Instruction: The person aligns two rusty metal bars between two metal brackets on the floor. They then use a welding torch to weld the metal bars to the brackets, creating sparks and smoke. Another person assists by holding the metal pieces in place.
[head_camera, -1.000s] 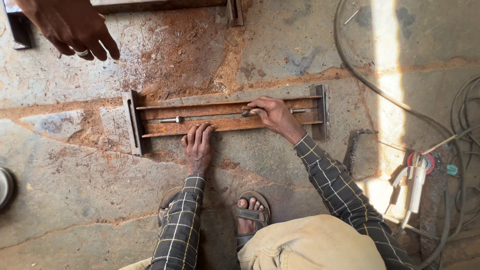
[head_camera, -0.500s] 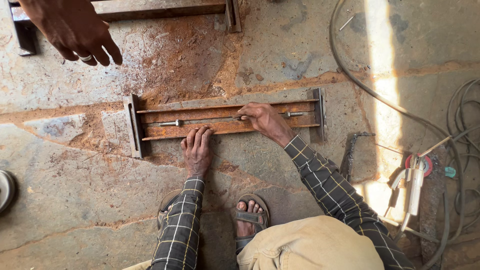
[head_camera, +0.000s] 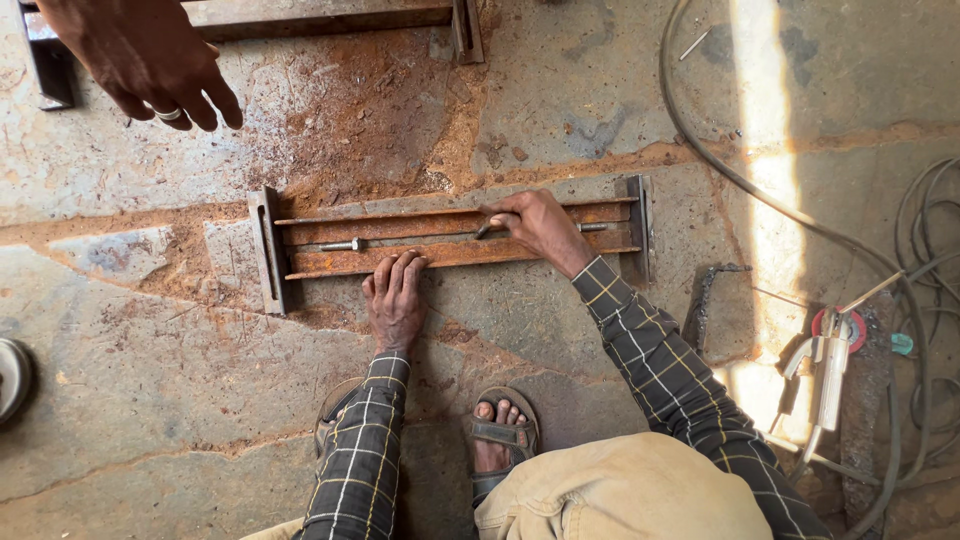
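Left hand (head_camera: 395, 300) flat on rusty frame (head_camera: 455, 252), right hand (head_camera: 540, 225) gripping rod (head_camera: 420, 240)

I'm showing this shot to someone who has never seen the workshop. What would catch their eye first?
Probably the rusty metal frame lying across the middle of the stained floor, with the left hand pressed flat on its near bar and the right hand pinching a thin rod between the bars. Next, another person's ringed hand at top left, and cables at right.

head view: looking straight down from the person's head | facing: rusty floor plate (head_camera: 600, 90) in front of the feet | range: near, arm's reach | taking in: both forearms, knees, a sandalled foot (head_camera: 497, 440) | other views: none sharing.
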